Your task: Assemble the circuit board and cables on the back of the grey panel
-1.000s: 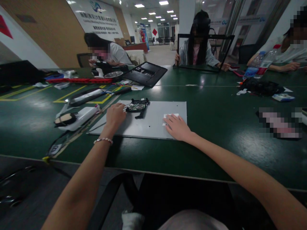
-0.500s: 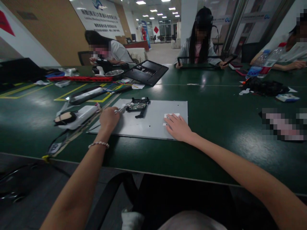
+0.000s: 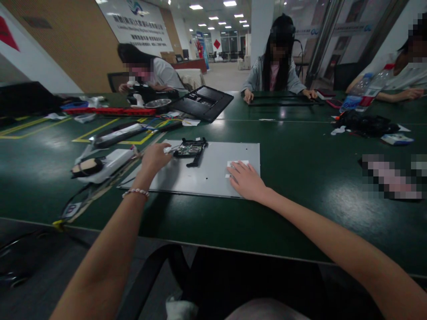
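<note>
A flat grey-white panel (image 3: 218, 182) lies on the green table in front of me. On its far part sits a small circuit board in a black frame (image 3: 189, 149), with one black leg pointing toward me. My left hand (image 3: 155, 158) is closed at the board's left side, raised slightly over the panel. Its fingers pinch a small whitish thing (image 3: 167, 150) with a thin line leading to the board; its kind is too blurred to tell. My right hand (image 3: 246, 178) rests flat with fingers spread on the panel's right side, partly covering a white label (image 3: 239, 163).
Left of the panel lie a white device with a black-banded end (image 3: 100, 166) and a cable. Farther back are a black laptop shell (image 3: 207, 103) and a red strip (image 3: 106, 111). Bottles (image 3: 358, 93) and a black bundle (image 3: 367, 122) stand right. Several people sit around the table.
My left hand has lifted and moved slightly right and away from me. My right hand stays flat on the panel. Across the table, a person has lowered a black frame toward the tabletop.
</note>
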`<state>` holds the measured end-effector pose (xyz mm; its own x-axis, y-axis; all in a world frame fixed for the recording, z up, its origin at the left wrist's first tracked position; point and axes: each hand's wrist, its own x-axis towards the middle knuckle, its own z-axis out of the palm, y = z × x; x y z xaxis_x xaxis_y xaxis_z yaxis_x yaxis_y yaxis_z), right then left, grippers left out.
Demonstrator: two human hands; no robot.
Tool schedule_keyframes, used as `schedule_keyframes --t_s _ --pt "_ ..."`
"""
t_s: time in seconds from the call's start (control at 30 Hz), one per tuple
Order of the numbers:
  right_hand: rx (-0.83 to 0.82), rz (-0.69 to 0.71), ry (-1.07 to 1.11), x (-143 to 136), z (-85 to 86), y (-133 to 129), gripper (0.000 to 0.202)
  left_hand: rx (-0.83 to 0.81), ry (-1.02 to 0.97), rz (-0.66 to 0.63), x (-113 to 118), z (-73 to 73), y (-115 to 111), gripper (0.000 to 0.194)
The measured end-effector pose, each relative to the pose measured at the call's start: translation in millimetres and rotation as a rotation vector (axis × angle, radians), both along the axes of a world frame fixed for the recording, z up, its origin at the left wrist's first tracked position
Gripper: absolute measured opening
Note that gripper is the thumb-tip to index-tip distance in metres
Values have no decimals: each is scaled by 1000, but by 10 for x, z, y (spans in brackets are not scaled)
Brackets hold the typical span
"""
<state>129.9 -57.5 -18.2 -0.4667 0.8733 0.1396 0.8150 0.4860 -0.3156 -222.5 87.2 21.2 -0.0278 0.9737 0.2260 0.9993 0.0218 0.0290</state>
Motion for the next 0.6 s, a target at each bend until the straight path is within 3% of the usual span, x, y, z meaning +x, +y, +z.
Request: schedule_keyframes --t_s 0.1,0.2,0.4,0.47,0.6 --pt "-8 1 4 5 2 -2 54 41 28 81 39 -22 2 38" --pt "-14 -13 4 4 6 0 53 129 21 114 99 75 70 39" --pt "-7 -15 10 -27 30 17 53 325 -55 -28 533 321 370 45" --pt "-9 -14 10 -38 36 21 53 285 -57 -34 750 298 474 47" --pt "-11 -18 18 -48 43 29 52 -30 -36 5 1082 125 649 41"
